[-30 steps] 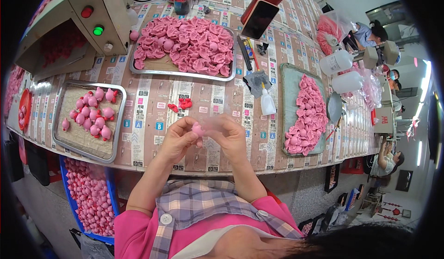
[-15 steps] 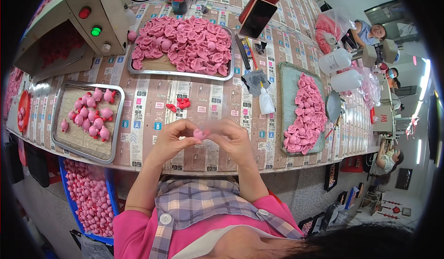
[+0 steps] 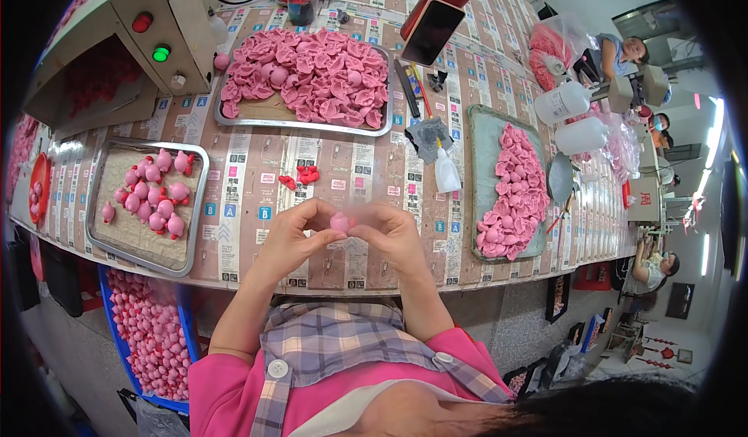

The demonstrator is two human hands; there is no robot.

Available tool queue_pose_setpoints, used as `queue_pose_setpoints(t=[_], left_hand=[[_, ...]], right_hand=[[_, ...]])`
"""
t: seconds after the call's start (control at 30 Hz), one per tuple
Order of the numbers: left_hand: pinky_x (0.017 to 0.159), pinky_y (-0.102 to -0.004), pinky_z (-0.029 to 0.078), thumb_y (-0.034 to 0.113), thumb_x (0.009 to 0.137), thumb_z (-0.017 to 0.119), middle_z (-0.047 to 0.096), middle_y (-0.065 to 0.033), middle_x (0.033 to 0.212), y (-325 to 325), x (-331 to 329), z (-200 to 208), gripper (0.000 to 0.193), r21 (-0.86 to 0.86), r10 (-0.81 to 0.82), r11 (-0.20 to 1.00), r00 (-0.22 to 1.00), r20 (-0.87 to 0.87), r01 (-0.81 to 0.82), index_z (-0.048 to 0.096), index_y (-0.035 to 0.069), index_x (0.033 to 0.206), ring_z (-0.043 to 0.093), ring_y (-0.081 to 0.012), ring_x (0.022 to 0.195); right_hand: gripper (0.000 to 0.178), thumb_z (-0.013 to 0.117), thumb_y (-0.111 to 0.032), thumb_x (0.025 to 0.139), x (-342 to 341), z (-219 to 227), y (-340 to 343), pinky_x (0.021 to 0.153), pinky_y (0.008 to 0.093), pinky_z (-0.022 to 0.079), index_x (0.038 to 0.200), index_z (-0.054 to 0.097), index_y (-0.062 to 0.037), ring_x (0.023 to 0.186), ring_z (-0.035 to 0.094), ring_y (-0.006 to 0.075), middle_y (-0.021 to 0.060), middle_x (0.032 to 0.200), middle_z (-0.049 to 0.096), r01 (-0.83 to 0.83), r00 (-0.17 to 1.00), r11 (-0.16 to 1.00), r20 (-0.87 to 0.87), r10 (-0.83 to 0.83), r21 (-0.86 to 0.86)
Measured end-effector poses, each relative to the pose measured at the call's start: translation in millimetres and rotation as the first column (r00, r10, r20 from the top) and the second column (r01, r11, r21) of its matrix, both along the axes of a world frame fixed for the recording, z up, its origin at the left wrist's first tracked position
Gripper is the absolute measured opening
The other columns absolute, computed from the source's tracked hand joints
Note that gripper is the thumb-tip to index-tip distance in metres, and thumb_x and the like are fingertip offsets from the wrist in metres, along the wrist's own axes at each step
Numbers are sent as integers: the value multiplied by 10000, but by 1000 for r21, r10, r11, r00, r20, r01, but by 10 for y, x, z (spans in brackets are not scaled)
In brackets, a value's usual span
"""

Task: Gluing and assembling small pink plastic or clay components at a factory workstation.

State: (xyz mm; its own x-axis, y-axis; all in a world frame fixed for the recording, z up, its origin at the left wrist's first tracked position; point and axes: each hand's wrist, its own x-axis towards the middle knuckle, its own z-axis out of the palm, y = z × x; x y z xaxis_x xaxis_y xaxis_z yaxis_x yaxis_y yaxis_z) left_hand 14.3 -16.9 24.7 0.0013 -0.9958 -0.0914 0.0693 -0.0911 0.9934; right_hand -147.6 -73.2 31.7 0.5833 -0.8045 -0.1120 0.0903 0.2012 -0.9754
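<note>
A small round pink toy figure (image 3: 339,221) is held over the near table edge, with a bit of red at its right side. My left hand (image 3: 294,236) is closed, pinching the figure between thumb and index finger. From the other side my right hand (image 3: 395,238) is closed on it too, thumb against the red bit; its index finger is blurred. Just beyond my hands lie several small red pieces (image 3: 308,174). Left of them, a metal tray (image 3: 191,238) lined with brown paper holds several pink figures with red parts (image 3: 156,195).
A metal tray (image 3: 374,130) of pink molded pieces stands at the back; a greenish tray (image 3: 487,125) of similar pieces is at right. Between them are a white glue bottle (image 3: 447,173) and a phone (image 3: 432,31). A machine (image 3: 125,4) occupies the far left, a blue crate (image 3: 117,343) below.
The pink figure has turned slightly in my fingers and shifted a little. Both hands stay in nearly the same place.
</note>
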Motion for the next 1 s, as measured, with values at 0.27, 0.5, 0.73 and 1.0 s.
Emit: queue_pose_setpoints(t=[0.27,0.5,0.73,1.0], left_hand=[[597,-216,435,79,692,643,583,-38,741,11,-52,59,171,-94,89,993,981,174,-73,549,18,822,553,-86,655],[600,-217,439,82,684,650,568,-31,744,3,-20,0,189,0,84,996,995,53,-84,537,15,819,554,-93,671],[635,-219,454,51,672,646,542,-52,876,-62,-68,3,302,-124,183,973,977,-112,-196,511,20,939,544,-103,731],[622,-261,457,-6,649,629,551,-77,857,-68,19,133,200,-538,298,839,894,334,-79,563,33,834,560,-183,747]], right_hand=[[192,637,-72,690,19,-55,-1,637,225,416,872,608,-21,675,527,107,45,778,541,35,990,957,-120,-72,-287],[172,618,-66,699,85,29,63,630,227,416,861,598,-14,692,536,121,51,766,535,51,971,927,-198,-132,-371],[198,583,-2,700,138,159,76,654,246,424,892,604,-47,742,536,144,58,813,538,125,948,841,-187,-258,-527],[291,539,-20,749,91,107,72,724,260,428,1040,522,-20,867,515,169,71,923,527,70,995,898,-31,-93,-434]])
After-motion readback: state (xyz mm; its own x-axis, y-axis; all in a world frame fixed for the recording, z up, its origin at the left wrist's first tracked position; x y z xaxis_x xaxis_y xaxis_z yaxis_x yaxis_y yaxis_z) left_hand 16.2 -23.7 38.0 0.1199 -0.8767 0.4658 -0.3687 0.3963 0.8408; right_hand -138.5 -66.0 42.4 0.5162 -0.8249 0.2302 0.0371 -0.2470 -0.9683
